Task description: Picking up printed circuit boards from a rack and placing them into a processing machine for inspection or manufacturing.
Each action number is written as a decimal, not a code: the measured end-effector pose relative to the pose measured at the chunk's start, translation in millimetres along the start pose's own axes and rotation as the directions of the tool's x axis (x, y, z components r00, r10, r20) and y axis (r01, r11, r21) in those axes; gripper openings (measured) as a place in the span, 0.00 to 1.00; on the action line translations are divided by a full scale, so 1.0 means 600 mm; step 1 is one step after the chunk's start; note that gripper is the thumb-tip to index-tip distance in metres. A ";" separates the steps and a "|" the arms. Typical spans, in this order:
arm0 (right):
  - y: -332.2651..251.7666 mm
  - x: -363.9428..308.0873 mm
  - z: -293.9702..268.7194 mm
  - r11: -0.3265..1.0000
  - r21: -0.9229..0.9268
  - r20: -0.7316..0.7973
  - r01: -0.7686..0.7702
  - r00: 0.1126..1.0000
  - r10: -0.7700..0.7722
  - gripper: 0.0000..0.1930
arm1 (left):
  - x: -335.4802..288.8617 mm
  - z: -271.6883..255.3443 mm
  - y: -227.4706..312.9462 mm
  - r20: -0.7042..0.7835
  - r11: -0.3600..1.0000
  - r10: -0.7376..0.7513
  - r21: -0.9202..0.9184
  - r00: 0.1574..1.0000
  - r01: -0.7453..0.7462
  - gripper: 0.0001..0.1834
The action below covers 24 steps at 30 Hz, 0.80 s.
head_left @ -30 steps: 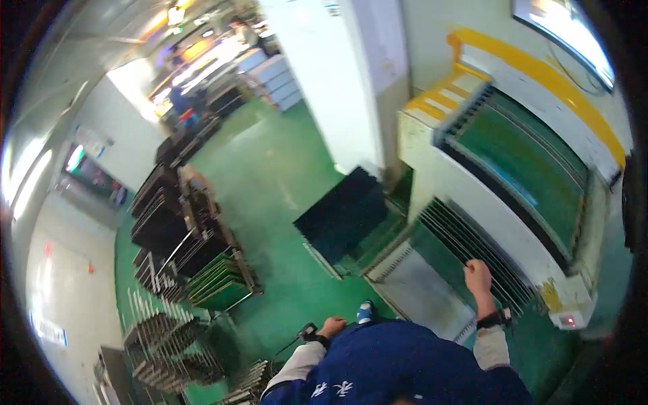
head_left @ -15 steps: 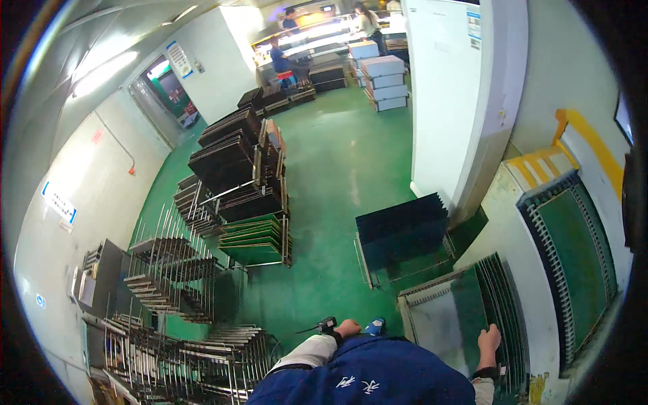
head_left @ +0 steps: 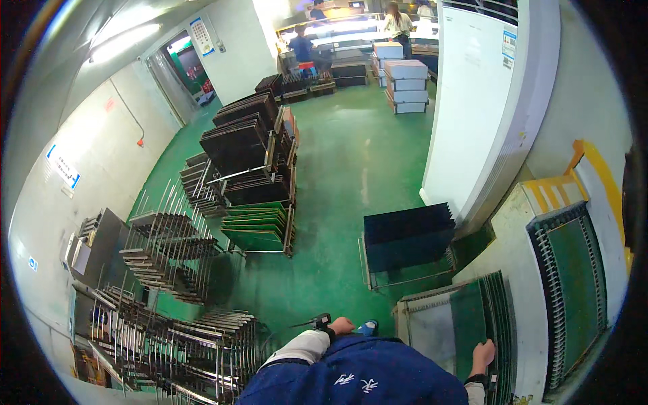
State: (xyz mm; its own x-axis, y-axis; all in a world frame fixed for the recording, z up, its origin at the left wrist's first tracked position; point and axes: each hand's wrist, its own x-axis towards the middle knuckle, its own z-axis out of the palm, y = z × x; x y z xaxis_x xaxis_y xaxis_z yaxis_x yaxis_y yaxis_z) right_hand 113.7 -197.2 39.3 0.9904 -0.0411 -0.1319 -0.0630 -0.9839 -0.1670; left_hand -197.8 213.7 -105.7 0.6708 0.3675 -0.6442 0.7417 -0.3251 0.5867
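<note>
Close to my waist, my left hand [head_left: 343, 326] is curled closed; whatever might be inside its fingers is hidden. A black device [head_left: 321, 322] with a thin cable sits at that wrist. My right hand [head_left: 483, 354] is closed at the edge of a thin green panel [head_left: 467, 312], part of a row of upright panels at the lower right. Against that row, on its left side, is a pale grey sheet or panel [head_left: 430, 325]. My torso hides part of the row's near end.
Dark upright panels [head_left: 409, 237] stand in a floor rack ahead. Metal racks [head_left: 172, 253] line the left, beside racked green panels [head_left: 255, 226]. A machine with a coiled edge [head_left: 570, 290] stands right. A white partition [head_left: 469, 108], stacked boxes [head_left: 407, 84] and other people [head_left: 397, 27] are farther off.
The view has tilted and turned slightly, so the far room sits farther right in the picture. My right hand stays at the green panels, and my left hand remains closed by my waist.
</note>
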 end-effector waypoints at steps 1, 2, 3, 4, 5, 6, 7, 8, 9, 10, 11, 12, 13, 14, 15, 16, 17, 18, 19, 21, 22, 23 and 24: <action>0.001 0.001 0.001 1.000 -0.001 -0.004 0.000 1.000 0.000 0.11 | 0.004 0.000 -0.003 0.000 1.000 0.003 -0.002 1.000 -0.003 0.16; 0.005 0.002 0.005 1.000 0.012 -0.017 0.017 1.000 -0.017 0.12 | 0.008 -0.001 -0.006 0.003 0.999 0.021 0.025 1.000 -0.021 0.16; 0.007 0.003 0.007 0.999 0.025 -0.030 0.035 0.999 -0.034 0.12 | 0.012 -0.001 -0.009 0.006 0.998 0.038 0.052 0.999 -0.038 0.16; 0.005 0.003 0.006 0.999 0.023 -0.034 0.035 0.999 -0.035 0.12 | 0.014 0.000 -0.010 0.006 0.998 0.041 0.049 0.999 -0.041 0.16; 0.002 0.000 0.004 0.999 0.019 -0.032 0.027 0.999 -0.027 0.12 | 0.015 0.002 -0.012 -0.004 0.999 0.030 0.035 1.000 -0.030 0.16; -0.001 -0.002 0.002 1.000 0.016 -0.030 0.020 0.999 -0.020 0.13 | 0.016 0.003 -0.013 -0.014 1.000 0.018 0.020 1.000 -0.018 0.16; -0.002 -0.003 0.001 1.000 0.013 -0.032 0.019 0.999 -0.019 0.13 | 0.016 0.003 -0.013 -0.011 1.000 0.020 0.018 1.000 -0.020 0.16; -0.004 -0.004 -0.001 1.000 0.012 -0.005 0.018 1.000 -0.018 0.13 | 0.016 0.001 -0.012 0.007 1.000 0.008 0.009 1.000 -0.008 0.16; -0.006 -0.004 -0.002 1.000 0.011 0.022 0.019 1.000 -0.019 0.14 | 0.016 -0.001 -0.011 0.025 1.000 -0.004 -0.002 1.000 0.004 0.16; -0.001 -0.004 0.002 1.000 0.006 0.022 0.018 1.000 -0.018 0.14 | 0.013 -0.002 -0.005 0.029 1.000 -0.004 -0.005 1.000 0.004 0.16; 0.006 -0.002 0.010 0.999 0.029 0.021 0.046 0.999 -0.046 0.14 | 0.011 -0.005 0.001 0.026 0.998 0.019 0.064 0.999 -0.020 0.16; 0.011 -0.001 0.014 0.996 0.051 0.019 0.074 0.997 -0.075 0.14 | 0.009 -0.007 0.007 0.025 0.990 0.042 0.133 0.999 -0.045 0.16; 0.001 -0.007 0.002 0.996 0.045 0.021 0.078 0.997 -0.079 0.14 | 0.003 -0.012 0.014 0.027 0.991 0.038 0.126 0.999 -0.041 0.16; -0.015 -0.022 -0.021 0.994 0.045 0.062 0.098 0.993 -0.100 0.13 | -0.002 -0.016 0.022 0.026 0.993 0.033 0.109 0.999 -0.035 0.16; -0.023 -0.029 -0.033 0.992 0.045 0.103 0.116 0.987 -0.120 0.13 | -0.005 -0.015 0.025 0.026 0.995 0.028 0.091 0.999 -0.030 0.16; -0.011 -0.028 -0.033 0.992 0.040 0.100 0.116 0.988 -0.119 0.13 | 0.002 -0.010 0.018 0.029 0.996 0.031 0.087 0.999 -0.033 0.16; 0.002 -0.021 -0.027 0.989 0.052 0.063 0.137 0.988 -0.140 0.13 | 0.011 -0.006 0.006 0.028 0.997 0.036 0.066 0.999 -0.038 0.16; 0.013 -0.013 -0.023 0.986 0.064 0.024 0.157 0.987 -0.159 0.12 | 0.019 0.001 -0.005 0.028 0.998 0.042 0.047 0.999 -0.043 0.17; 0.018 -0.012 -0.032 0.986 0.055 0.024 0.155 0.987 -0.156 0.12 | 0.022 0.007 -0.005 0.035 0.998 0.043 0.042 0.998 -0.045 0.17; 0.022 -0.015 -0.078 0.983 0.048 -0.094 0.179 0.980 -0.174 0.14 | 0.019 0.006 0.000 0.048 1.000 -0.011 -0.022 0.999 0.012 0.18; 0.015 -0.017 -0.114 0.981 0.041 -0.107 0.188 0.977 -0.182 0.14 | 0.031 0.017 -0.022 0.047 1.000 -0.014 -0.025 0.999 0.016 0.18; 0.000 -0.016 -0.146 0.975 0.039 -0.117 0.219 0.970 -0.213 0.15 | 0.055 0.037 -0.074 -0.002 0.992 0.112 0.062 0.994 -0.112 0.17; 0.011 0.000 -0.158 0.983 0.044 -0.157 0.179 0.973 -0.170 0.15 | 0.070 0.051 -0.104 -0.026 0.958 0.245 0.161 0.969 -0.238 0.16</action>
State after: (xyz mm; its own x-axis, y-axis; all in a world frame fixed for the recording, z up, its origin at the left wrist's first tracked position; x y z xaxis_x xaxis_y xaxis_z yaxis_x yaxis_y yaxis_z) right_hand 125.0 -220.2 130.7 0.9935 0.1005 0.0537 0.1102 -0.9667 -0.2310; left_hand -215.5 223.0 -184.3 0.8316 0.2996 -0.4676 0.5519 -0.5388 0.6364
